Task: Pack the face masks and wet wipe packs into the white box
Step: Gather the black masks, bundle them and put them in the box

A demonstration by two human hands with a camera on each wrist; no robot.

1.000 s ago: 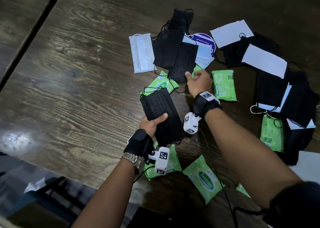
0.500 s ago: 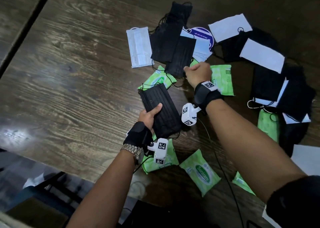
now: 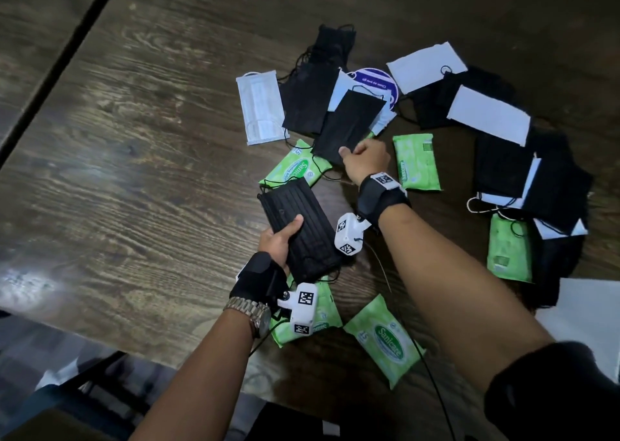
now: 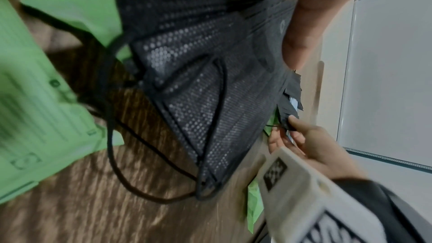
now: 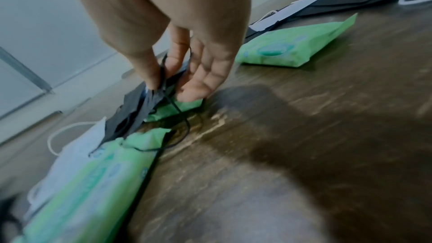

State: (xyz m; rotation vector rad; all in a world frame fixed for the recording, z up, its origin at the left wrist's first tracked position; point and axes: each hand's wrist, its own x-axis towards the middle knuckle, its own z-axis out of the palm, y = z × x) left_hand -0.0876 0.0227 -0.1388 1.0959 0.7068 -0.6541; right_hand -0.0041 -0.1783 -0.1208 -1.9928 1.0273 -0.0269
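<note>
My left hand [image 3: 280,244] grips a stack of black face masks [image 3: 298,225] above the wooden table [image 3: 134,172]; the same stack [image 4: 210,84] fills the left wrist view, ear loops dangling. My right hand [image 3: 364,158] pinches the near corner of another black mask [image 3: 349,125] and lifts it off the pile. In the right wrist view, thumb and forefinger [image 5: 151,73] pinch that mask's edge [image 5: 138,106] over a green wet wipe pack [image 5: 173,108]. More green wipe packs [image 3: 416,162] [image 3: 384,338] and black and white masks lie scattered around. The white box is not clearly identifiable.
A white mask [image 3: 260,106] lies at the pile's left. A round blue-labelled item [image 3: 375,79] sits under masks. A white sheet or surface [image 3: 583,309] shows at the right edge. The table's near edge [image 3: 100,336] runs below my left arm.
My right hand has taken the black mask's corner and raised it slightly toward the left-hand stack. The left hand keeps holding its stack, nearly still.
</note>
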